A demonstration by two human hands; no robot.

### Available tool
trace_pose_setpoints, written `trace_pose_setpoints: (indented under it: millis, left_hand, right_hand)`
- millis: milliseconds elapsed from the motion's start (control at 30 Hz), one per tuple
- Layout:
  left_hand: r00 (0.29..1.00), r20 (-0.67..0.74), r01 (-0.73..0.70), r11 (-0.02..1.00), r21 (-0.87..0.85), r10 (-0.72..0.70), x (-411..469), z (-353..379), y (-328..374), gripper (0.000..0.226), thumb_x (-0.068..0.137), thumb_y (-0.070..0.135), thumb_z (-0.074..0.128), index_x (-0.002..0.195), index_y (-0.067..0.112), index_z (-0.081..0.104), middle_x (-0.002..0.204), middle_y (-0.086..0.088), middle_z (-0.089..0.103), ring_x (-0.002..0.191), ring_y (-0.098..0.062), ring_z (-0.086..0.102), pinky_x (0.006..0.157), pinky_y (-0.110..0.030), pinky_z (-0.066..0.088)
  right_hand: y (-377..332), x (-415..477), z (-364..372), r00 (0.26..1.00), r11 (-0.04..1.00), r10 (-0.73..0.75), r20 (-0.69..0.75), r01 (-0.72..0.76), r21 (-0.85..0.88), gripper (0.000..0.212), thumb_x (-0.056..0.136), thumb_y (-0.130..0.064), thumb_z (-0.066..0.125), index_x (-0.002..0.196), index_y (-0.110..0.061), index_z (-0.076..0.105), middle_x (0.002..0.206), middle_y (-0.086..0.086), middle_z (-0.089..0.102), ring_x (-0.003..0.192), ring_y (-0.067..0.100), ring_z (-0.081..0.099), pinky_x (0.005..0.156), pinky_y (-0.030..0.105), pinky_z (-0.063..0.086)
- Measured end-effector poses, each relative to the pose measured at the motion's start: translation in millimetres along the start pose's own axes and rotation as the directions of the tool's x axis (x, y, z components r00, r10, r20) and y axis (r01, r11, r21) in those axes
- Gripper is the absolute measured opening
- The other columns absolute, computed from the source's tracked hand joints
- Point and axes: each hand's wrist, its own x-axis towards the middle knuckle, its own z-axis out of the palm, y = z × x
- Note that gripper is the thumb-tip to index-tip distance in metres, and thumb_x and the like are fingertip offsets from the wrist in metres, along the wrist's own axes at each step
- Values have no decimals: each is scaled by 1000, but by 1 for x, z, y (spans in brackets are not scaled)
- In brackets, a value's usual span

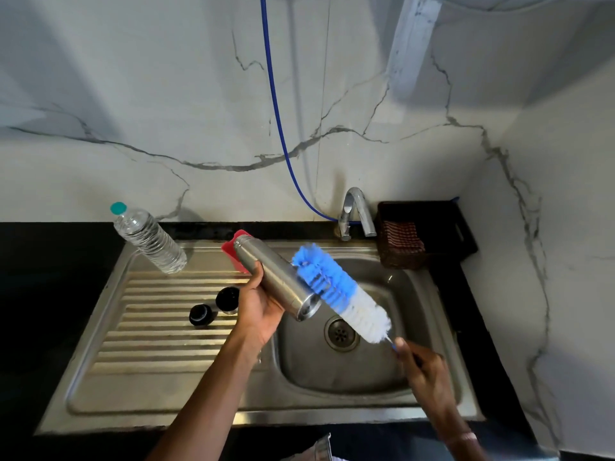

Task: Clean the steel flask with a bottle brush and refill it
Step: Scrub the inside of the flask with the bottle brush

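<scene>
Steel flask [276, 281] is held tilted in the air above the left edge of the sink basin [332, 371], its threaded neck pointing up and away and its base end lower, nearer the camera. The left hand [259, 311] grasps it from below, thumb and fingers wrapped round the middle of the body. Against the flask's right side, near the base, lies the bottle brush [339, 291], outside the flask: blue bristles at the far end, white bristles toward the handle. The right hand [422, 367] grips the thin handle just below the white bristles, fingers curled round it, over the basin's right part. Beneath the brush sits the drain [341, 334].

On the ribbed drainboard [149, 327], just left of the left hand, stand two black caps [200, 315], close together. Behind the flask's neck a red object [233, 247] shows partly. Farther left a clear water bottle [149, 241] with a teal cap stands on the drainboard's back corner. At the back a chrome tap [356, 211] rises, a blue hose [276, 104] running down the marble wall to its foot. Right of the tap, a dark basket [429, 234] holds a checked cloth [401, 237] on the black counter [40, 294]
</scene>
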Motion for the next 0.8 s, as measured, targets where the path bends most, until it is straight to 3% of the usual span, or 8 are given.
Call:
trace_pose_setpoints:
  millis: [100,200,300,433,667,800]
  left_hand:
    - [997,-37,-62,998,-25,61,0,-1,10,51,102,36,58,145,8,53,122,-14,73,116,-28,68,101,-47,50]
    - [995,-51,-93,994,-62,90,2,-1,13,51,99,35,62,142,9,54,123,-15,73,111,-29,71,93,-47,53]
    - [994,-54,-102,993,-56,99,4,4,7,58,94,35,65,144,7,53,131,-17,69,123,-30,64,104,-47,50]
    - [996,-32,-79,996,-51,77,7,8,-6,64,92,34,65,147,5,52,139,-17,64,133,-31,58,118,-50,39]
    - [995,-66,-82,996,-20,80,7,3,-6,72,82,38,73,145,8,53,137,-17,65,131,-34,59,116,-52,40]
    - [991,-71,-115,992,-48,111,7,4,-4,59,92,37,68,142,8,55,134,-17,67,126,-33,62,111,-50,47]
  right_hand:
    - [21,-25,-18,994,994,103,-47,-104,-34,47,94,-65,51,66,-30,66,48,-11,51,47,-1,43,50,25,37]
    - [24,-43,-26,994,993,111,8,-110,-36,52,95,-60,52,60,-24,63,43,-7,41,42,2,37,48,23,34]
    - [15,-47,-16,988,989,148,53,-146,-33,49,101,-39,61,53,-28,58,43,-11,44,43,1,41,48,15,32]
    - [-4,-37,4,987,987,141,80,-147,71,46,102,-39,57,61,-20,59,49,-11,46,48,2,39,50,21,31]
    - [13,-56,11,977,983,173,124,-179,33,46,98,-35,60,52,-30,59,47,-11,51,48,2,46,52,17,34]
    - [18,-70,15,960,976,193,202,-210,63,51,102,-42,55,53,-26,56,49,-3,38,51,6,39,54,26,32]
